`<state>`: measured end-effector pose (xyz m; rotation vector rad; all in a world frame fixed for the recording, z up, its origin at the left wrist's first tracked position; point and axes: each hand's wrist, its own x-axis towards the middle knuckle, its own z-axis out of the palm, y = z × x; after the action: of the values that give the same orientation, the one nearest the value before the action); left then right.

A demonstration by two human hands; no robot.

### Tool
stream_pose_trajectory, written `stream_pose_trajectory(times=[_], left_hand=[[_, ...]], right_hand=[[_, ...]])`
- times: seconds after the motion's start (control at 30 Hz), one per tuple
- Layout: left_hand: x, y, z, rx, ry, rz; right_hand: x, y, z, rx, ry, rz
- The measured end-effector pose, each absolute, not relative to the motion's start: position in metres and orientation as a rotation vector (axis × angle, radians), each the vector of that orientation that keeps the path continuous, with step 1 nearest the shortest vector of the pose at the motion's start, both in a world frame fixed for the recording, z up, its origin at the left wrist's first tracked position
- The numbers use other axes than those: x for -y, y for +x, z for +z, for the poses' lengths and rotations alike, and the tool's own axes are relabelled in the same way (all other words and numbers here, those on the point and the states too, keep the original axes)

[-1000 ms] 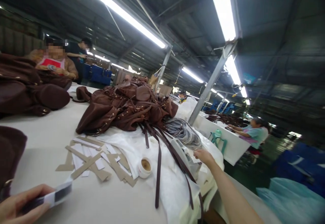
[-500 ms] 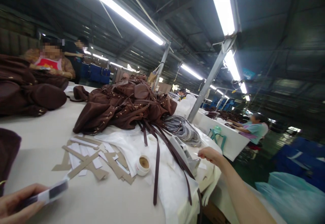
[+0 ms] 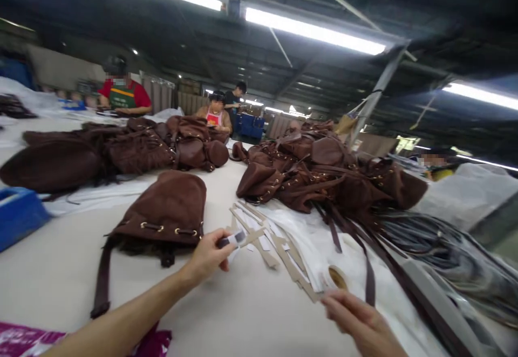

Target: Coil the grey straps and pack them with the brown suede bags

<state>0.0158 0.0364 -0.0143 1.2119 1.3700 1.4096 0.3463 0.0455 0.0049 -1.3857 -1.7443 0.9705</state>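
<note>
My left hand point(image 3: 210, 253) is closed around a short dark strip with a white band point(image 3: 238, 237), held above the table. To its left lies a brown drawstring bag point(image 3: 165, 206) with gold eyelets and a hanging strap. At the lower right, my right hand point(image 3: 358, 316) has its fingers pinched together beside a tape roll point(image 3: 336, 277); whatever is between the fingertips is too blurred to name. Grey-brown and white card strips point(image 3: 279, 249) lie loosely between the two hands.
Piles of brown bags point(image 3: 299, 168) cover the table's far side. Dark straps point(image 3: 388, 260) and a grey cord bundle point(image 3: 429, 238) lie at right. A blue bin point(image 3: 20, 217) stands at left, a purple packet point(image 3: 28, 338) at the near edge. Several people work behind.
The view has swung left, bringing the single brown bag and blue bin into sight. My right hand has come from the table's right side to beside the tape roll. My left still grips the strip.
</note>
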Motion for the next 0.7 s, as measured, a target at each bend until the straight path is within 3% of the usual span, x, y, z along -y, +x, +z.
stream_pose_trajectory(times=[0.1,0.2,0.7], left_hand=[[-0.033,0.017,-0.023,-1.32,1.238,1.441],[-0.031,0.017,-0.026,-1.262,1.261,1.448],[-0.027,0.007,-0.02,-1.233,1.407,1.308]], right_hand=[[-0.037,0.233,0.006,1.714,-1.105,1.262],[-0.042,0.174,0.004,1.659,-0.982,1.34],[-0.061,0.149,-0.031,1.55,-1.057,1.248]])
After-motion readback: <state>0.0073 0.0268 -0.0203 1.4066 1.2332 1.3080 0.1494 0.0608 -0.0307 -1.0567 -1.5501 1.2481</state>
